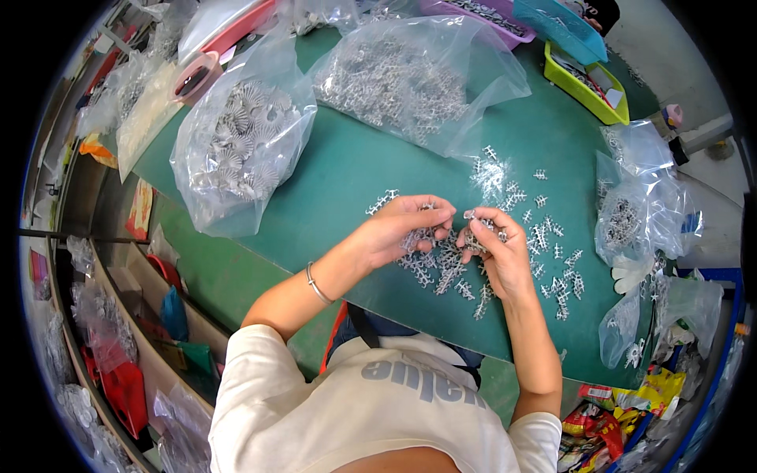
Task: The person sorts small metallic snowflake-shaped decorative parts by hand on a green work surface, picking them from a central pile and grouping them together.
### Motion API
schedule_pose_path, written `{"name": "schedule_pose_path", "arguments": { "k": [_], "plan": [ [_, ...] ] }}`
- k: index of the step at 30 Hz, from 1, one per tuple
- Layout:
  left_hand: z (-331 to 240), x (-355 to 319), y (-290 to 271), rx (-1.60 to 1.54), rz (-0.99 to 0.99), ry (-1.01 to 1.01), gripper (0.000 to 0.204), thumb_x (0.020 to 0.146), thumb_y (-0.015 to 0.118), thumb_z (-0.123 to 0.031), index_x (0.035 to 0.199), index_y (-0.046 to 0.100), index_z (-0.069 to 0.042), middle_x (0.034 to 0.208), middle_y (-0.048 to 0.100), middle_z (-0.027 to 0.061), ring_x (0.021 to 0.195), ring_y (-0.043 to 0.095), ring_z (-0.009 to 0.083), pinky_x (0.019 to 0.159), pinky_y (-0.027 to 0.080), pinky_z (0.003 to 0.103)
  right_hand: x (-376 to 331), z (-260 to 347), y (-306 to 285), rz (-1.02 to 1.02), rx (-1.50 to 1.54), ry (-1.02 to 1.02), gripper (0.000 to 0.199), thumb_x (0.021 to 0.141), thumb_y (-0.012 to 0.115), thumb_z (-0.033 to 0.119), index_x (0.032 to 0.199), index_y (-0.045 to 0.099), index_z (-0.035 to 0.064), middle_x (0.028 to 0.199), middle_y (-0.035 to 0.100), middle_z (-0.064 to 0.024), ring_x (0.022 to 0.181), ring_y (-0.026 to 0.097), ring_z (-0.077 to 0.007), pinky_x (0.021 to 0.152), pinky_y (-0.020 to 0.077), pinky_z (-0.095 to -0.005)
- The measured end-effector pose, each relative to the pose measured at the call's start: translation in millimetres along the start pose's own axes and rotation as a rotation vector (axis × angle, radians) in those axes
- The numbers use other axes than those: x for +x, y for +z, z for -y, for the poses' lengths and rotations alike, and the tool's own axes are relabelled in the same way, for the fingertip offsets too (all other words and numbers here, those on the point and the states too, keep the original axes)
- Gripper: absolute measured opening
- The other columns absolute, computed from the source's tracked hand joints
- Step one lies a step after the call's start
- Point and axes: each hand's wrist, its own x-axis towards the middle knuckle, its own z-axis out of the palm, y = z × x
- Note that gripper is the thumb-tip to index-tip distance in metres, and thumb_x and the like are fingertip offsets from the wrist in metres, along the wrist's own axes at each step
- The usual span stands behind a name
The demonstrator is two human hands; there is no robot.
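My left hand (412, 229) is closed, thumb and fingertips pinched together, with small silver fishbone-shaped metal pieces in its curled fingers. Just right of it, my right hand (501, 251) is curled round several more such pieces, one near its thumb tip. The two hands are close but apart. Below and between them lies a loose heap of the metal pieces (451, 266) on the green table (339, 169). More scattered pieces (561, 290) lie right of my right hand, and a short row of them (382, 202) sits beyond my left wrist. What my fingertips pinch is too small to make out.
A clear bag of similar pieces (386, 83) lies at the far middle, a bag of fan-shaped metal parts (246, 138) at the left. Yellow-green (587, 91), blue (564, 31) and purple (481, 17) trays stand far right. Plastic bags (643, 197) line the right edge.
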Motion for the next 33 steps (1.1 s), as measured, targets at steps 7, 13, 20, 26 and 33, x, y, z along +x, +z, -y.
{"name": "schedule_pose_path", "arguments": {
  "k": [7,13,20,26,33],
  "plan": [
    [7.6,7.0,2.9,0.098,-0.054,0.095,0.020,0.084,0.061,-0.012,0.101,0.058,-0.003,0.078,0.055,0.0007,0.067,0.050,0.0062,0.051,0.038,0.018,-1.2,6.5,-7.1,-0.014,-0.006,-0.034,0.015,0.083,0.060,0.006,0.097,0.058,-0.0014,0.081,0.060,-0.0082,0.072,0.060,-0.0161,0.053,0.0472,-0.0265],
    [6.5,10.7,24.1,0.296,-0.096,0.261,0.020,0.083,0.062,-0.009,0.101,0.060,-0.001,0.071,0.055,0.0005,0.057,0.049,0.0051,0.049,0.038,0.018,-5.1,2.7,-9.0,0.026,0.118,0.004,0.016,0.086,0.057,0.009,0.099,0.056,-0.0008,0.084,0.060,-0.0079,0.072,0.060,-0.0159,0.053,0.0480,-0.0260],
    [4.2,13.2,29.4,0.327,-0.086,0.282,0.018,0.083,0.061,-0.009,0.099,0.062,0.000,0.070,0.057,0.0012,0.058,0.050,0.0052,0.049,0.038,0.018,-5.5,2.8,-9.7,0.063,0.171,0.036,0.015,0.088,0.055,0.013,0.097,0.056,0.0007,0.085,0.061,-0.0075,0.072,0.060,-0.0148,0.052,0.0482,-0.0254],
    [7.8,16.7,27.8,0.296,-0.079,0.247,0.016,0.086,0.058,-0.011,0.098,0.062,0.000,0.069,0.056,0.0012,0.058,0.051,0.0056,0.048,0.039,0.018,-3.0,-3.1,-13.4,0.078,0.169,0.034,0.014,0.088,0.056,0.015,0.093,0.057,0.0025,0.083,0.061,-0.0065,0.073,0.060,-0.0140,0.052,0.0479,-0.0248],
    [11.9,19.8,22.7,0.226,-0.044,0.216,0.018,0.086,0.058,-0.013,0.098,0.061,0.001,0.080,0.061,0.0041,0.064,0.054,0.0066,0.049,0.040,0.018,-2.1,-8.1,-16.9,0.100,0.176,0.042,0.017,0.089,0.054,0.019,0.093,0.056,0.0029,0.083,0.061,-0.0062,0.073,0.060,-0.0136,0.051,0.0487,-0.0253]
  ]
}}
